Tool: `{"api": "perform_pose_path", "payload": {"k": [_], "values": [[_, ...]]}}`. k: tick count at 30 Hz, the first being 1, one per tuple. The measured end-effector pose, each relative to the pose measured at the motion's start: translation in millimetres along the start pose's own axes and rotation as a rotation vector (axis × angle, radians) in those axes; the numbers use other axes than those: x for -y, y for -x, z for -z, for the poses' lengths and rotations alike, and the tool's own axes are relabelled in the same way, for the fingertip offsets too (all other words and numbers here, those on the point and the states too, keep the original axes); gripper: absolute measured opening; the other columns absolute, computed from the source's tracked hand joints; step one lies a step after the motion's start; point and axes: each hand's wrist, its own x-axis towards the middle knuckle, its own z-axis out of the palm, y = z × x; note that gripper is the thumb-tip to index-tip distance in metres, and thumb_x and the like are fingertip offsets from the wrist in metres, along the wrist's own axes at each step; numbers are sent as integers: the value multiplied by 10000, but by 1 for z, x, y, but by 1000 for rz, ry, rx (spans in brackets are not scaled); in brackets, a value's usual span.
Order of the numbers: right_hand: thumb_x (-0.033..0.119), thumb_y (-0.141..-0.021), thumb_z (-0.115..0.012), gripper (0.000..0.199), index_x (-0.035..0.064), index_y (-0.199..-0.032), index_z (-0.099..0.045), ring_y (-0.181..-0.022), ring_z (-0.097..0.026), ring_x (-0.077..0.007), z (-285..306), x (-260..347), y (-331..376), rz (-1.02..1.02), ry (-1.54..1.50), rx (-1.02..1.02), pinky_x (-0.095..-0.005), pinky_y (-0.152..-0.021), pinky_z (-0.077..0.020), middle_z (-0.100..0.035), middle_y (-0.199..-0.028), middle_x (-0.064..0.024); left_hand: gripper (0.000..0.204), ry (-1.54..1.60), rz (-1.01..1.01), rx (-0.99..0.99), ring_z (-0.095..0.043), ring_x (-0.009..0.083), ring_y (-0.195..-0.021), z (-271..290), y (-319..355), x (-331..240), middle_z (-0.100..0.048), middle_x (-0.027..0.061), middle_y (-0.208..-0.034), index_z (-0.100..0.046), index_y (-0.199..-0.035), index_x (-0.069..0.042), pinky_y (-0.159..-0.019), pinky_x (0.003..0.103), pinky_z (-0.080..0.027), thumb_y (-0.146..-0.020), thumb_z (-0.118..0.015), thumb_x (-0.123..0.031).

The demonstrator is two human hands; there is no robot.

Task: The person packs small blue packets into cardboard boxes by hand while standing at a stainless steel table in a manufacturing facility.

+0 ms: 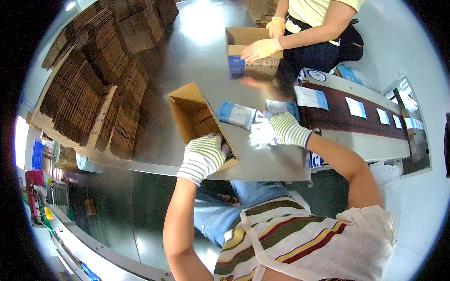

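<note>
An open-topped cardboard box [183, 122] lies tilted on the metal table in front of me. My left hand [204, 157], in a striped knit glove, is closed on the box's near side, fingers over its edge. To the right, my right hand [288, 129], gloved alike, grips a white packet [260, 130], slightly smeared by motion. Just beyond that, a blue-and-white packet [236, 114] rests flat beside the box. Another blue-and-white packet [284, 107] lies behind my right hand, near the conveyor's end.
At right, a dark conveyor belt [368, 122] carries several packets in a row. Stacks of flattened cardboard boxes [77, 100] fill the table's left. Across the table [197, 61], a co-worker in pale gloves [262, 49] handles another open box [251, 35].
</note>
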Motion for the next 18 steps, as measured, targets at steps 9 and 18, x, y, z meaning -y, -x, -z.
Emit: {"api": "perform_pose_path", "payload": {"k": [9,18], "values": [[325,-708,-736,696,24,-1265,-446,-1105,-525,-300,54,28,-52,581,-1317,-357,-392,-942,-425,-544,-1217,-161,422,-66,1,112,-617,374,-859,-2,-15,-2,-638,206,-943,-613,-985,-7,-776,451,-492,-844,-505,-390],[375,-648,-753,805,-90,-1224,-435,-1091,-535,-382,91,117,-76,304,-392,-502,-374,-962,-427,-568,-1124,-263,328,-28,-94,-84,-627,339,-736,-20,-9,-5,-645,185,-770,-627,-902,-14,-701,438,-494,-876,-471,-301]]}}
